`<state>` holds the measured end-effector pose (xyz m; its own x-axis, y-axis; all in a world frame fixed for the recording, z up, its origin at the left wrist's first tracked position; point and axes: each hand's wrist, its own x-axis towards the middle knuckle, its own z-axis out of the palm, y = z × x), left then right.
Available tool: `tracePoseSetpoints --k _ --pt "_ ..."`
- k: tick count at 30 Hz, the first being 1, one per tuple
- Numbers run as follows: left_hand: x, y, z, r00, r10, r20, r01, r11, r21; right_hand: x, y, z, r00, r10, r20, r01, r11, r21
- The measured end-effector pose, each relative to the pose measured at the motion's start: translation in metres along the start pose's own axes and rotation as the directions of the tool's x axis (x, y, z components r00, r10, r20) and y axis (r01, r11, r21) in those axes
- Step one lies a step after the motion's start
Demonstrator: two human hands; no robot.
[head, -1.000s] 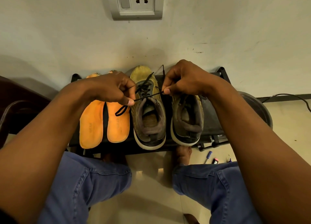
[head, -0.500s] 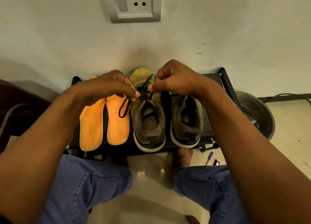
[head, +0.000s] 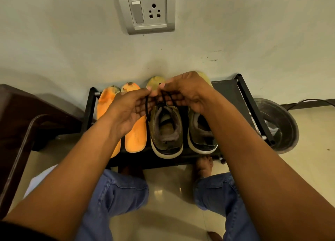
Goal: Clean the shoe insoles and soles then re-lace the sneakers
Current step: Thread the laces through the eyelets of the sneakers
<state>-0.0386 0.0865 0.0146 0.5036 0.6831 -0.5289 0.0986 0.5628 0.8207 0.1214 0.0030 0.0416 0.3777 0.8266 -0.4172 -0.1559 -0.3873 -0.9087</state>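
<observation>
Hands pinch black lace above sneaker.

Left hand: palm turned up, fingertips pinching the black shoelace above the left sneaker.
Right hand: fingers curled, pinching the same lace just beside the left fingertips.
Right sneaker: beside the left one, toe toward the wall, partly hidden by the right hand.
Orange insoles: two, side by side, left of the sneakers.
Black shoe rack: carries sneakers and insoles.
Wall: switch and socket plate above.
Floor: dark round basin right of the rack.
</observation>
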Motion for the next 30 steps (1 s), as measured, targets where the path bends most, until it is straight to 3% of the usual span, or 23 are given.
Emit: tracePoseSetpoints --k 5,13,18,21,26,30 --pt "-0.026 -0.028 0.01 0.975 0.181 -0.127 -0.189 0.98 -0.058 -0.022 0.026 0.013 0.974 -0.165 -0.158 0.181 0.979 0.094" --pt "-0.027 -0.035 0.013 0.931 0.32 -0.178 -0.305 0.946 0.106 -0.024 0.044 0.027 0.939 -0.216 -0.269 0.248 0.964 0.092" --pt "-0.021 -0.035 0.017 0.84 0.51 -0.186 -0.434 0.837 0.334 -0.009 0.046 0.023 0.919 -0.224 -0.325 0.253 0.966 0.049" --pt "-0.016 -0.029 0.017 0.836 0.51 -0.201 -0.419 0.831 0.365 -0.002 0.042 0.022 0.921 -0.246 -0.303 0.265 0.964 0.021" --pt "-0.002 -0.02 0.016 0.903 0.398 -0.161 -0.32 0.875 0.364 0.005 0.027 0.016 0.955 -0.229 -0.189 0.224 0.973 -0.045" --pt "0.005 -0.021 0.017 0.896 0.411 -0.169 -0.315 0.856 0.409 0.01 0.021 0.011 0.97 -0.201 -0.136 0.191 0.978 -0.083"
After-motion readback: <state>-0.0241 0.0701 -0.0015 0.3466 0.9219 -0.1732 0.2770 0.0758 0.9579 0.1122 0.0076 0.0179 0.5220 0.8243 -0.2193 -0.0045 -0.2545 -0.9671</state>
